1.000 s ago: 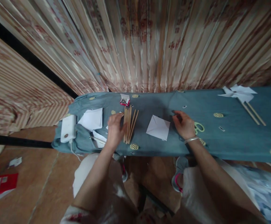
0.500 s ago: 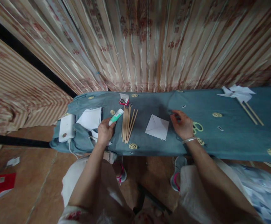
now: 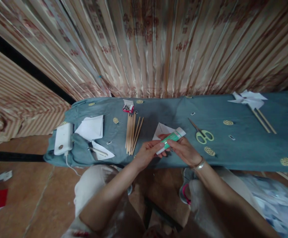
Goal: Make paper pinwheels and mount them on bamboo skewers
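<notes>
A green-and-white tube (image 3: 170, 141), its label too small to read, is held at a slant in front of me over the near part of the table. My left hand (image 3: 147, 152) has its fingers closed round the lower left end. My right hand (image 3: 185, 150) grips it farther up, thumb lying along the side. Behind the tube, a folded white paper square (image 3: 160, 129) lies on the cloth, largely covered by the hands and tube. To the right of my right hand are scissors (image 3: 201, 134) with pale green handles.
Wooden sticks (image 3: 131, 135) lie left of the hands, below a small red box (image 3: 128, 107) of metal pieces. Farther left are white papers (image 3: 91, 128), a pen-like tool (image 3: 98, 152) and a white corded device (image 3: 63, 140). A paper pinwheel (image 3: 249, 98) with two sticks rests at right.
My left hand has brought the tube rightward to the middle, and my right hand has moved left and taken hold of it too. The scissors now show fully.
</notes>
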Motion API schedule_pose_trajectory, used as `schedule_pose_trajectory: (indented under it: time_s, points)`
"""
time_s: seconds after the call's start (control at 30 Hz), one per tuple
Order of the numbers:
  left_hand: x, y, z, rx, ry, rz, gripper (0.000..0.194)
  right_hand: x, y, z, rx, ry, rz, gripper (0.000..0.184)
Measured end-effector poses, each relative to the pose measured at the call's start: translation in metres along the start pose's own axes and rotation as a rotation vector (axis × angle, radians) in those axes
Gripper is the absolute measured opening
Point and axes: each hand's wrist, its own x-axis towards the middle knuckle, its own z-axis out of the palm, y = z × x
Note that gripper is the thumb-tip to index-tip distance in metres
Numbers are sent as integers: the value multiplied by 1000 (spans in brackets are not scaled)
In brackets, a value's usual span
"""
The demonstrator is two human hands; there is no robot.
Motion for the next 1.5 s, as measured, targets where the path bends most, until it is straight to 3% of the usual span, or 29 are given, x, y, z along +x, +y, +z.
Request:
schedule_pose_trajectory:
  time_s: [0.17, 0.3, 0.37, 0.43, 0.53, 0.6, 0.67, 0.73, 0.83, 0.9, 1.03, 1.13, 1.17, 1.23, 1.33, 1.4, 1.5]
  points:
    - [10, 2, 2, -30, -56, -21, 52, 3, -1, -5, 93, 76, 34, 35]
    - [9, -1, 3, -37, 2, -28, 54, 9, -6, -11, 144, 231, -16, 36]
    - [5, 3, -5, 47, 68, 10, 52, 13, -9, -17, 213, 337, -52, 38]
    - [-1, 12, -24, 260, 176, 104, 45, 15, -11, -23, 277, 388, -63, 40]
    - [-9, 33, -68, 827, 501, 327, 33, 16, -13, -29, 329, 372, -38, 43]
    - [-11, 46, -99, 1104, 628, 388, 29, 16, -13, -30, 360, 362, -20, 42]
    - [-12, 52, -124, 1287, 653, 433, 29, 16, -13, -30, 381, 362, -12, 41]
    - [-9, 51, -140, 1410, 644, 368, 33, 18, -14, -31, 388, 362, -13, 39]
    - [-3, 44, -152, 1493, 635, 257, 38, 20, -14, -36, 394, 361, -20, 35]
    - [-1, 42, -155, 1505, 649, 252, 44, 21, -15, -40, 392, 352, -23, 33]
    - [-4, 44, -146, 1569, 717, 427, 53, 21, -16, -45, 296, 324, -77, 29]
    - [-3, 39, -114, 1564, 686, 649, 42, 21, -18, -45, 224, 354, -120, 28]
    - [0, 33, -99, 1537, 623, 730, 35, 21, -18, -45, 201, 379, -127, 28]
    - [6, 16, -68, 1507, 369, 833, 30, 22, -17, -44, 123, 432, -140, 32]
    - [18, -14, -31, 1531, 65, 811, 39, 22, -12, -44, -124, 501, -171, 36]
    - [24, -29, -19, 1562, -16, 749, 51, 21, -8, -44, -330, 521, -200, 38]
    - [28, -39, -19, 1593, -42, 667, 59, 18, -3, -42, -591, 510, -242, 37]
